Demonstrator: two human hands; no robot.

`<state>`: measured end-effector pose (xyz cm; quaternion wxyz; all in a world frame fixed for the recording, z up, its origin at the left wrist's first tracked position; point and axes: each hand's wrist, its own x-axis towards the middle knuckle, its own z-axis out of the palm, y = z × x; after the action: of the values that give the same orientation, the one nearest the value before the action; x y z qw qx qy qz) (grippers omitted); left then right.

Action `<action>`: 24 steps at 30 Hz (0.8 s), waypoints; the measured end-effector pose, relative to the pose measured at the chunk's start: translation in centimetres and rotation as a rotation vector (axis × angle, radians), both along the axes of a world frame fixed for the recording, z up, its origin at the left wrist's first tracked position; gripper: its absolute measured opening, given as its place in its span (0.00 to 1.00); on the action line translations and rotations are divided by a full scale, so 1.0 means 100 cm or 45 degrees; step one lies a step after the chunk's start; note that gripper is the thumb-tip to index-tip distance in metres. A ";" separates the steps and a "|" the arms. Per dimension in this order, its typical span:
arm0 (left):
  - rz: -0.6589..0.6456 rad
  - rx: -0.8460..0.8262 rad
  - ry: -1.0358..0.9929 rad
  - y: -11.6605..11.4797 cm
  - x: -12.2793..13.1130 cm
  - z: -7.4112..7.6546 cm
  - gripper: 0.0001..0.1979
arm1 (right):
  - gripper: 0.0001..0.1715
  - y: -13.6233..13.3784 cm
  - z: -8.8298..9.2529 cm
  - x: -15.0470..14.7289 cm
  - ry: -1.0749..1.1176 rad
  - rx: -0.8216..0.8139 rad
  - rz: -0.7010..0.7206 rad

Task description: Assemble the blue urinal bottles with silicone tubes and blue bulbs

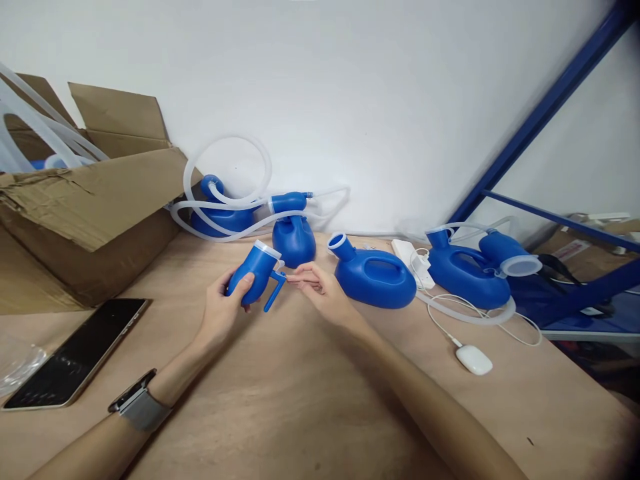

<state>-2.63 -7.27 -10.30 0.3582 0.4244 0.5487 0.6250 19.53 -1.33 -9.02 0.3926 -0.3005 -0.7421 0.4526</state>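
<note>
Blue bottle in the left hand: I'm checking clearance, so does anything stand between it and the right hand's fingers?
Nothing visible does. The thin blue handle of the blue plastic bottle, held in the left hand, points at the right hand, whose fingers end right beside it.

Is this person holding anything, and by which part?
The left hand grips a blue plastic bottle around its body; the right hand seems empty, fingertips near the bottle's handle.
</note>
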 end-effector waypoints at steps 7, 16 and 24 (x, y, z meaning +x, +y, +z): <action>-0.034 -0.005 0.011 0.000 0.004 -0.005 0.37 | 0.18 0.005 -0.003 -0.002 -0.012 -0.144 -0.020; 0.031 0.033 0.499 -0.002 0.003 -0.011 0.34 | 0.17 0.019 0.013 0.018 -0.298 0.245 -0.196; 0.183 0.074 1.286 0.010 -0.028 -0.022 0.32 | 0.31 0.070 0.039 0.124 -0.741 0.527 -0.934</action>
<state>-5.46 -6.24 -12.52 -0.0076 0.6446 0.6635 0.3798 31.89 5.65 -5.08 0.3539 -0.5709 -0.7404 0.0263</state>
